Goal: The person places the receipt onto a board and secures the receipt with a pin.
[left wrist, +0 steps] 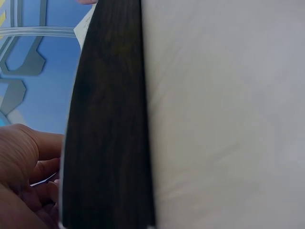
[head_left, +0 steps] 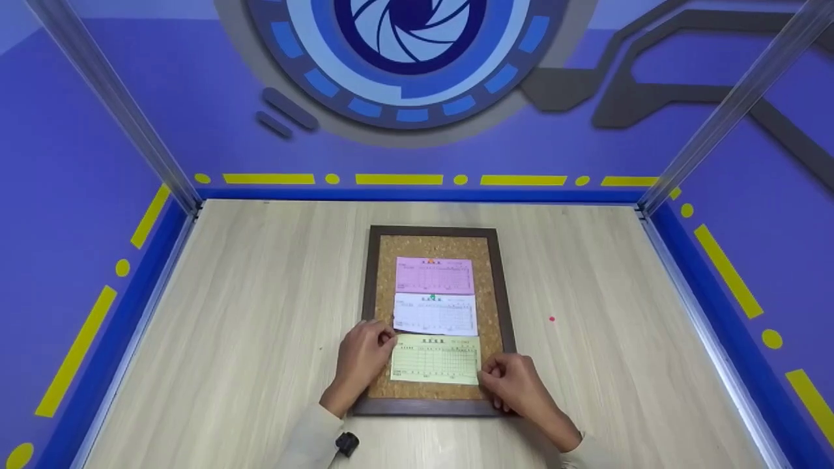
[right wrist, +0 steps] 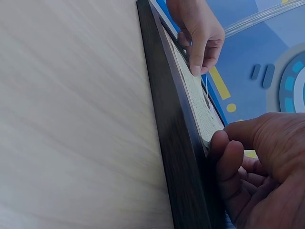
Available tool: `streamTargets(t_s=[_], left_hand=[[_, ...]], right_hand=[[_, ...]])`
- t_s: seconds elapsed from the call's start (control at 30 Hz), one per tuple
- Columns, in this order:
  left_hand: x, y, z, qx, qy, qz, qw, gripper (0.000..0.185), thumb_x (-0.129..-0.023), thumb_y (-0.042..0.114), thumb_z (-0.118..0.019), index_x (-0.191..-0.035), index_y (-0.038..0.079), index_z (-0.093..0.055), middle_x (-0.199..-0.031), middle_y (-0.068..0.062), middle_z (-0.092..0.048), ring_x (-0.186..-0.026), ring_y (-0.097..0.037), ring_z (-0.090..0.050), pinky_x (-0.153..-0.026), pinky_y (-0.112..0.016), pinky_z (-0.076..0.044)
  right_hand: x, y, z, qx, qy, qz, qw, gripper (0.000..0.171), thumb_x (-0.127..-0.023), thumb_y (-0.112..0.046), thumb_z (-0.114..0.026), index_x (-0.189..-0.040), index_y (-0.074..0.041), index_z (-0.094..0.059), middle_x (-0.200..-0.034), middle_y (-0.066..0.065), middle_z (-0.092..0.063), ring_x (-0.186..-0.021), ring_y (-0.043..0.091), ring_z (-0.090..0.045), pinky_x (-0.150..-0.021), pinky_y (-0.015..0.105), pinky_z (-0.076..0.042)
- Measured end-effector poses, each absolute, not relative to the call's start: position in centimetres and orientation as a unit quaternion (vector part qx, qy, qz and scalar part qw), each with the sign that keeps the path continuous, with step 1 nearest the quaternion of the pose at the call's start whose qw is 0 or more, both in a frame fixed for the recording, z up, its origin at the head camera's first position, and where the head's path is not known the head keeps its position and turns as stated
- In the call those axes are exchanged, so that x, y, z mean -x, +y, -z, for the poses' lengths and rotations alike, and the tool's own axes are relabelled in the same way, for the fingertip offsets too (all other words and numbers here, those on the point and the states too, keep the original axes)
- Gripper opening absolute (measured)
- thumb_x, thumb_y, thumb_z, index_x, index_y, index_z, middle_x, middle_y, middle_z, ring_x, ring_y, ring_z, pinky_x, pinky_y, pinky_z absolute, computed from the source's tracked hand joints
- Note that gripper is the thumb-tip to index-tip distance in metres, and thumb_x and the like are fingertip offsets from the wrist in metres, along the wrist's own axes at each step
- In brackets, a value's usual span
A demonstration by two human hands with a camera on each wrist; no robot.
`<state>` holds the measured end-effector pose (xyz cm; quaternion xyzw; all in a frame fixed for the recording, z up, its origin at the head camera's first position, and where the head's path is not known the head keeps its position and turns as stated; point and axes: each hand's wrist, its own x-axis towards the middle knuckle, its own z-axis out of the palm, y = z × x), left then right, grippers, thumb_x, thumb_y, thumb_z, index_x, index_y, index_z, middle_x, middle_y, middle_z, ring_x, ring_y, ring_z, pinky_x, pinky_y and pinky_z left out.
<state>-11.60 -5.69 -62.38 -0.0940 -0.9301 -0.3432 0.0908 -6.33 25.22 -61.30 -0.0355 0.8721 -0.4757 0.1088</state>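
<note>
A cork board (head_left: 436, 391) in a dark wooden frame lies on the table. Three printed paper forms run down it: a pink form (head_left: 433, 276), a white form (head_left: 434, 316) and a pale yellow-green form (head_left: 435, 365). Orange and green pushpins mark the upper two at their top edges. My left hand (head_left: 366, 357) pinches the yellow-green form at its upper left corner, its wrist over the left side of the frame. With thumb and forefinger, my right hand (head_left: 518, 384) pinches the same form at its lower right; the right wrist view shows this grip (right wrist: 259, 164) close up.
A small red spot (head_left: 552, 319) shows on the wooden table (head_left: 260, 293) to the right of the board. Blue and purple printed panels (head_left: 417, 156) with yellow marks enclose the table at the back and both sides. A black device (head_left: 347, 444) sits at my left sleeve.
</note>
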Motion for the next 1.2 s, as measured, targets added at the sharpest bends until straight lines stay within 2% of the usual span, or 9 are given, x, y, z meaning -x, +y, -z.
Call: streamTargets(t_s=[0.83,1.2], left_hand=[[11.48,-5.70,62.24,0.100,-0.933,0.329,0.103,0.016,-0.090,0.008,-0.088,-0.081,0.014,-0.076,-0.076,0.006,-0.063,-0.072,-0.011,-0.056,-0.063,-0.031,-0.047],[11.45,-5.64,62.42,0.104,-0.935,0.323,0.104,0.015,-0.090,0.007,-0.086,-0.081,0.013,-0.076,-0.076,0.006,-0.063,-0.072,-0.012,-0.057,-0.062,-0.032,-0.047]], right_hand=[[6.74,25.04,61.13,0.028,0.879,0.461,0.120,0.017,-0.091,0.000,-0.070,-0.076,-0.007,-0.068,-0.054,-0.006,-0.062,-0.039,0.004,-0.056,-0.036,0.021,-0.046],[6.90,25.39,61.03,0.032,0.870,0.477,0.119,0.015,-0.096,-0.005,-0.075,-0.082,-0.007,-0.068,-0.059,-0.004,-0.062,-0.042,0.007,-0.058,-0.039,0.022,-0.047]])
